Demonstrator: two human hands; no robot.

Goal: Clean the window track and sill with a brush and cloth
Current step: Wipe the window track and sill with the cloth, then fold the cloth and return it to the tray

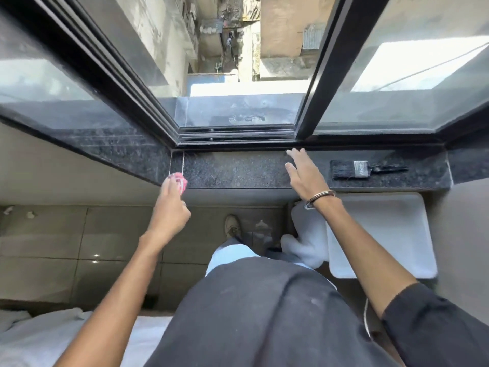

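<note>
The dark speckled granite sill (232, 170) runs across the middle of the head view, with the black window track (235, 136) just behind it in the open gap between the sliding panes. My left hand (170, 205) is closed around a bunched pink cloth (180, 181), held at the sill's front edge on the left. My right hand (301, 173) lies flat on the sill, fingers spread, fingertips near the track. A flat black-bristled brush (362, 169) lies on the sill to the right of that hand, apart from it.
The black frame of the sliding pane (325, 75) stands right of the open gap. Below the sill on the right sits a white tray (383, 234) beside a white object (307, 234). My foot (232, 226) stands on the tiled floor.
</note>
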